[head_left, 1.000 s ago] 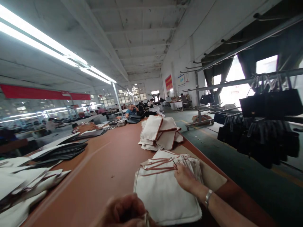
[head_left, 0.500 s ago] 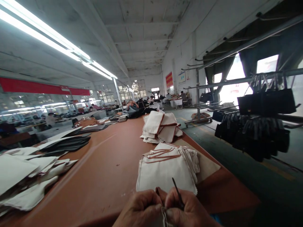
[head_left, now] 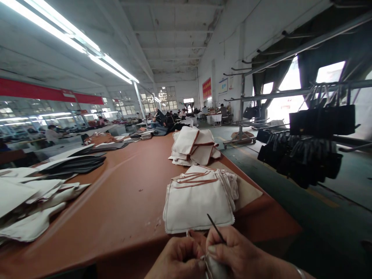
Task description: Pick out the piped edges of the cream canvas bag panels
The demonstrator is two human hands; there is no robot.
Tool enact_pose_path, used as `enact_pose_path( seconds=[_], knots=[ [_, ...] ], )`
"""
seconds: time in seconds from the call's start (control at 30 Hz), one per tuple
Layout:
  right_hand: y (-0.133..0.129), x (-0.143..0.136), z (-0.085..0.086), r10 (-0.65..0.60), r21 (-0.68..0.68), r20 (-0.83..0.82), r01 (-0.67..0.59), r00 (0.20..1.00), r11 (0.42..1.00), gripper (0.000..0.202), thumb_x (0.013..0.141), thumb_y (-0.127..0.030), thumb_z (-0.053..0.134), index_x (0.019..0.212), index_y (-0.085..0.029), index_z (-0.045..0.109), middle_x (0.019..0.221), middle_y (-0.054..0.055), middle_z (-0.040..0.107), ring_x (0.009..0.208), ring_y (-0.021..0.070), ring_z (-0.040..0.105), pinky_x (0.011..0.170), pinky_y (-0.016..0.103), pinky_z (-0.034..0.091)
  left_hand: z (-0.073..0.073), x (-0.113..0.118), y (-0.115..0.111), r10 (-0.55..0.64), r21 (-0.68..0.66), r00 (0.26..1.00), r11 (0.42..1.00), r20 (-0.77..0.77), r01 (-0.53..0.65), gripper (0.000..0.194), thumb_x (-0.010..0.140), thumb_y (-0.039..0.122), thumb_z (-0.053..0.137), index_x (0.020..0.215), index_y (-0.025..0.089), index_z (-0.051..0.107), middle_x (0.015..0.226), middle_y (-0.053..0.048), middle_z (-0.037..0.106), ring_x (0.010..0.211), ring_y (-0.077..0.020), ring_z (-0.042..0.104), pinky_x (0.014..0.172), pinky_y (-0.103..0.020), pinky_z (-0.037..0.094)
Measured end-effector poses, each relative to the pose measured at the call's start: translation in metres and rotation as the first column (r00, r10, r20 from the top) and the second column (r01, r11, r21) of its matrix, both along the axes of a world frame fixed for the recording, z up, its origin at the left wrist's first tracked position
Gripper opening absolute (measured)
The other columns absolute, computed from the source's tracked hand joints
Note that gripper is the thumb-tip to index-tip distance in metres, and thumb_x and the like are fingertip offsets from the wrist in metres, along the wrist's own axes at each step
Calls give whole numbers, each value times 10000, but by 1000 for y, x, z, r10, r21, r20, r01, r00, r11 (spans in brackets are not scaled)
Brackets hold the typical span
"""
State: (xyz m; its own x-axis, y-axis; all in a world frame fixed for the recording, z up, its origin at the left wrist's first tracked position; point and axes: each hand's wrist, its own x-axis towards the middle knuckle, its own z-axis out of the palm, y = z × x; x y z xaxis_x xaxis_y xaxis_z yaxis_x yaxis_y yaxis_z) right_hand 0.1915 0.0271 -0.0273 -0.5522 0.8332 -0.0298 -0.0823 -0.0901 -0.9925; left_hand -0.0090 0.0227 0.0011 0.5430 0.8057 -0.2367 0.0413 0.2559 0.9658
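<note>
At the bottom of the head view, my left hand (head_left: 178, 257) pinches the edge of a pale cloth piece (head_left: 214, 267) with brown trim. My right hand (head_left: 232, 250) closes on the same piece beside it, and a thin dark tool (head_left: 215, 226) sticks up and left from between its fingers. The two hands nearly touch. Just beyond them lies a stack of cream fabric pieces (head_left: 199, 203) with brown strips (head_left: 199, 177) on top. Farther back is a second pile of cream pieces with brown edging (head_left: 186, 141). The lower part of the held piece is out of frame.
The brown-covered table (head_left: 124, 190) stretches away. White pieces (head_left: 31, 223) and dark sheets (head_left: 77, 164) lie along its left side. A dark heap (head_left: 167, 124) is at the far end. To the right stands a rack with black bags (head_left: 322, 120). People sit in the distance.
The view has shifted slightly, with the table contents now higher and a little left in frame. My right hand is turned more, showing more wrist, and more of the held cloth shows.
</note>
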Motion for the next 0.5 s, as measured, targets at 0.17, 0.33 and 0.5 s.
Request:
enact_pose_path(
  seconds=[0.17,0.33,0.5],
  knots=[
    [-2,3,15,-47,143,167,23,985,989,275,727,-362,720,764,-171,525,681,-31,494,622,106,401,549,214,324,12,12,1,10,18,975,1000,-223,-6,189,703,280,683,657,165,540,616,39,488,575,-99,369,531,-216,273],
    [1,3,14,-168,257,324,84,931,963,55,678,-160,609,690,-170,556,639,-30,524,615,121,449,541,223,326,-5,15,8,89,153,941,987,-326,-41,121,663,235,613,621,169,520,637,24,480,620,-120,374,556,-236,273],
    [0,5,0,-224,396,240,116,945,911,61,717,-170,579,673,-177,537,622,-19,542,595,132,490,541,234,347,-28,12,17,64,48,992,997,-109,-59,500,651,599,765,600,176,504,591,25,464,562,-106,345,548,-248,248]
  ],
)
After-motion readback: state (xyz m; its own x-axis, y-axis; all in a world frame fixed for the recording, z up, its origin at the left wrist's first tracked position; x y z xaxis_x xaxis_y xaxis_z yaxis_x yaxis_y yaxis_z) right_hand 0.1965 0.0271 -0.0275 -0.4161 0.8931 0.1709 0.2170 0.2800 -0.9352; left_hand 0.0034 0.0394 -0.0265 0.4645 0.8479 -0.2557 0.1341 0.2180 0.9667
